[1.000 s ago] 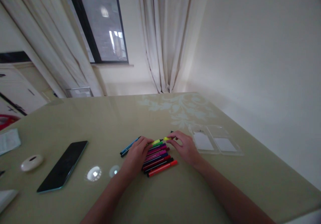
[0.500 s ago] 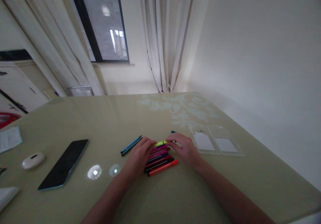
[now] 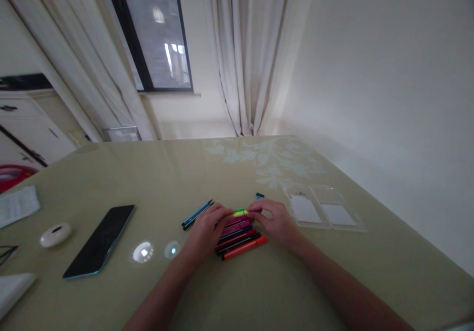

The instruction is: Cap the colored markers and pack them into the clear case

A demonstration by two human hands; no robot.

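Observation:
A yellow marker [image 3: 241,214] lies across the gap between my two hands, and a strip of green shows along its far side. Closed at its left end are the fingers of my left hand [image 3: 208,227]. My right hand [image 3: 274,221] pinches the right end. Below them several markers lie side by side in a row, from a magenta marker [image 3: 237,228] to a red-orange marker [image 3: 245,248] nearest me. My left hand covers many of their left ends. Two blue markers [image 3: 197,213] rest left of the row. Beyond my right hand a teal-tipped marker [image 3: 259,195] is partly hidden.
An open clear plastic case [image 3: 326,225] with white cards lies to the right. A black phone [image 3: 99,242], a white oval object [image 3: 55,235] and a paper packet [image 3: 18,205] are on the left. The table [image 3: 177,168] meets the wall along its right side.
The whole view has shifted slightly, so things sit a little further right. A green strip now shows beside the yellow marker, and more of the teal-tipped marker is visible. Both hands keep their grip.

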